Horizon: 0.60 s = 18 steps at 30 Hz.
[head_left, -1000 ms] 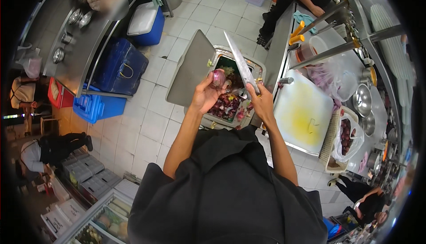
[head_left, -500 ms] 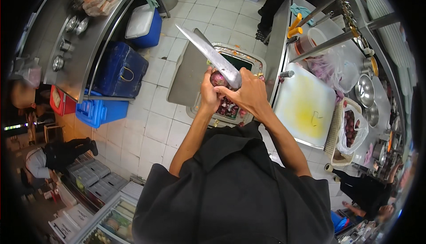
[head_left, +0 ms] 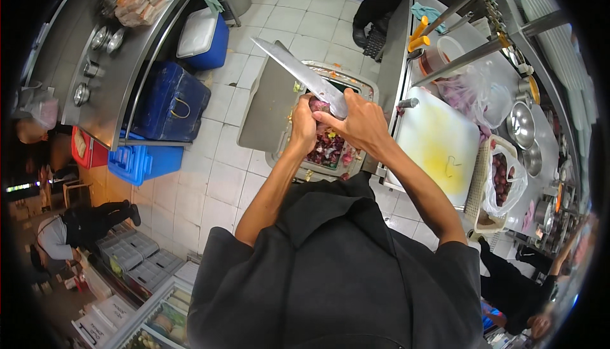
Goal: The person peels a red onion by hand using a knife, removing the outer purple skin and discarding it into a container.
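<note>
A red onion [head_left: 319, 106] is gripped in my left hand [head_left: 304, 127], its fingers curled round the side. My right hand [head_left: 361, 119] is closed on a large knife [head_left: 293, 68]; its handle is hidden in the fist. The broad blade points up and to the left, with its base lying against the onion and my right thumb reaching over to the onion. Both hands are above an open waste bin [head_left: 370, 87]. Inside it lie dark red onion skins and scraps [head_left: 330, 149]. The bin's grey flap [head_left: 257, 109] stands open on the left.
To the right, a steel counter carries a white cutting board [head_left: 438, 152] stained yellow and a white bag of red onions [head_left: 502, 181]. Blue boxes [head_left: 170, 101] sit under the left counter [head_left: 121, 82]. A person's dark shoes and legs [head_left: 375, 12] are at the top.
The onion has turned and sits lower in my left hand, more covered by my fingers. My right hand and the knife have shifted slightly. The person at the top has moved nearer.
</note>
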Each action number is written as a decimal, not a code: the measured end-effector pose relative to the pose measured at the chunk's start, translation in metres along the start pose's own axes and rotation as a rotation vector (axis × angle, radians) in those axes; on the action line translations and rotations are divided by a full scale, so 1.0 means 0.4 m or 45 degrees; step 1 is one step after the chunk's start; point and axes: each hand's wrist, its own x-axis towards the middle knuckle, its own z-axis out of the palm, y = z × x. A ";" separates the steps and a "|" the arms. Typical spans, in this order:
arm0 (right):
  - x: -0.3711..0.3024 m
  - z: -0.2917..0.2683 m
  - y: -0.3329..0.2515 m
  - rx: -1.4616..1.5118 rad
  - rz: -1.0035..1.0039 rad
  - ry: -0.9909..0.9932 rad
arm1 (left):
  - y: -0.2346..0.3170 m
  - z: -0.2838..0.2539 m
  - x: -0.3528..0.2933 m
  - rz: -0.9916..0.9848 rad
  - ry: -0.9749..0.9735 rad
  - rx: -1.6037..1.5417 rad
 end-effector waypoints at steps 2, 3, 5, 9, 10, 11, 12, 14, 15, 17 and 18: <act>0.003 0.008 0.015 0.029 -0.043 0.019 | 0.005 0.007 0.001 -0.035 -0.009 -0.012; 0.004 0.008 0.020 0.061 -0.089 0.035 | 0.003 0.003 0.006 -0.077 -0.046 0.016; 0.003 0.000 0.026 0.086 -0.087 -0.016 | 0.005 0.002 0.010 -0.119 -0.085 0.045; 0.011 -0.016 0.053 0.120 -0.170 -0.128 | -0.005 -0.050 0.038 -0.170 -0.356 0.059; 0.012 -0.016 0.058 0.123 -0.175 -0.129 | -0.018 -0.080 0.053 -0.231 -0.583 -0.011; 0.011 -0.015 0.074 0.147 -0.189 -0.140 | -0.014 -0.066 0.048 -0.240 -0.592 -0.010; 0.012 -0.016 0.081 0.174 -0.210 -0.152 | 0.004 -0.045 0.029 -0.289 -0.573 0.049; 0.013 -0.024 0.065 0.174 -0.209 -0.179 | 0.010 -0.040 0.025 -0.330 -0.545 0.107; 0.012 -0.025 0.053 0.174 -0.207 -0.206 | -0.009 -0.057 0.041 -0.355 -0.559 -0.065; 0.011 -0.015 0.047 0.191 -0.223 -0.171 | -0.042 -0.067 0.056 -0.320 -0.507 -0.257; 0.012 -0.010 0.047 0.207 -0.234 -0.136 | -0.052 -0.062 0.060 -0.320 -0.509 -0.257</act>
